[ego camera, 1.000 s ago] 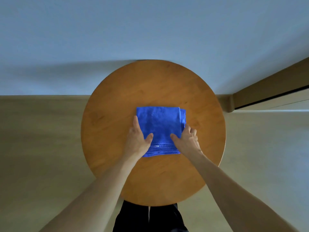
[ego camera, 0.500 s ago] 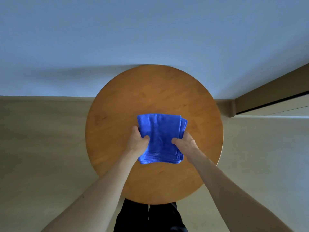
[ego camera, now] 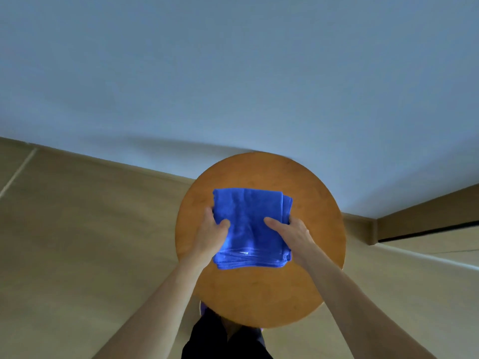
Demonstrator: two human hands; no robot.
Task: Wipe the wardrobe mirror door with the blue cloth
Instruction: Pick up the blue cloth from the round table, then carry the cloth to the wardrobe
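Holding the folded blue cloth point(ego camera: 248, 224) over the middle of the round wooden table point(ego camera: 259, 294), both hands take it by its sides. The left hand point(ego camera: 210, 237) has the cloth's left edge, thumb pressed on top and fingers curled round the edge. The right hand point(ego camera: 293, 234) has the right edge the same way. Each grip is closed on the fabric, so the cloth spans between the two grips. Its far edge reaches toward the table's far rim, and its stacked hems (several layers show) face the near rim. Whether the cloth touches the tabletop cannot be told. Beyond the table's far rim rises a pale blue-grey wall point(ego camera: 233, 73). Tan floor point(ego camera: 77, 229) spreads to the table's left and right. Below its near rim, dark trousers point(ego camera: 207, 340) show.
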